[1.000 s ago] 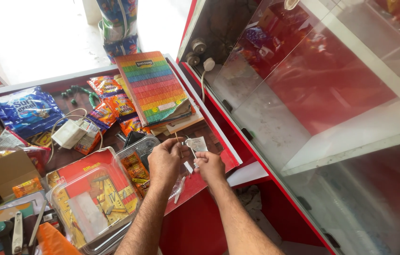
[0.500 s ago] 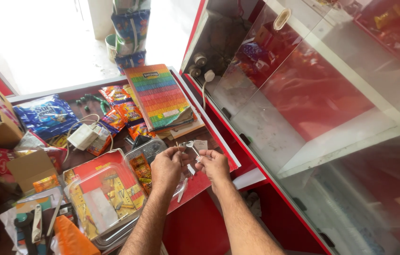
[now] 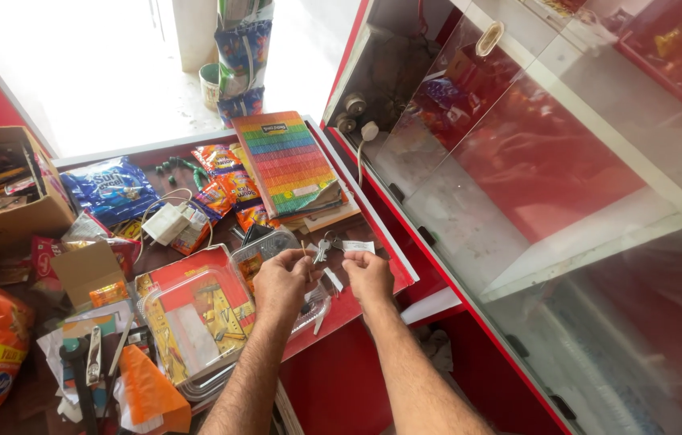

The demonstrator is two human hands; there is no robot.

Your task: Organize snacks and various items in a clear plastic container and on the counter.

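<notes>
The notebook (image 3: 289, 161) carries rainbow stripes in small checks. The bench (image 3: 373, 242) is red with a pale edge. The snack bag (image 3: 111, 187) is blue, the charger (image 3: 165, 221) white, the cardboard box (image 3: 10, 221) brown, and the keys (image 3: 322, 248) silvery.

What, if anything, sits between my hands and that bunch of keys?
Nothing visible. The left hand and right hand meet at the bunch of keys, fingers on or right beside it, above the red counter.

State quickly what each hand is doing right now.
Left hand: closed, pinching a bunch of keys.
Right hand: closed, pinching a small white tag.
</notes>
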